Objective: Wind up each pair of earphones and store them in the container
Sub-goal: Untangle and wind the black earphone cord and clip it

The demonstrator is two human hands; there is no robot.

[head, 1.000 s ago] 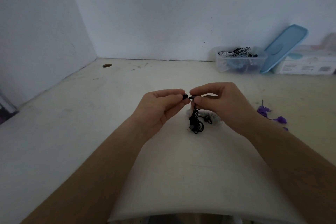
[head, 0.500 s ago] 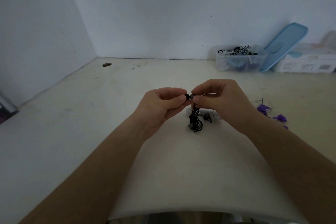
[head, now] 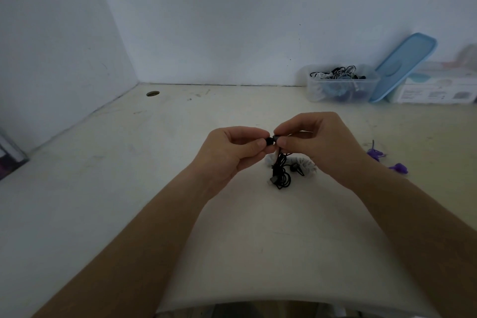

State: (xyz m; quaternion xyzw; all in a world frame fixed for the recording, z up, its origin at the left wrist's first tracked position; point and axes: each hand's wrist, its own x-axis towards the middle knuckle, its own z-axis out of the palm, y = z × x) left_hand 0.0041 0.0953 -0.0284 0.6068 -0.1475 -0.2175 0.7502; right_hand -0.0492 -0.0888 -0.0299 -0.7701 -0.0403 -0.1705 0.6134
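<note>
The black earphones (head: 280, 175) are a thin, glossy cord in loose tangled loops, hanging from the fingertips down to the pale matte table (head: 154, 162), with a small grey plug at the low end. The left hand (head: 232, 152) pinches a round black bud between thumb and forefinger; the right hand (head: 317, 142) pinches the cord end just beside it. Behind the cord lies a whitish ribbed bundle (head: 307, 164). By the back wall stands the clear plastic container (head: 340, 85), holding wound cords, a smooth blue rounded lid (head: 402, 67) leaning beside it
</note>
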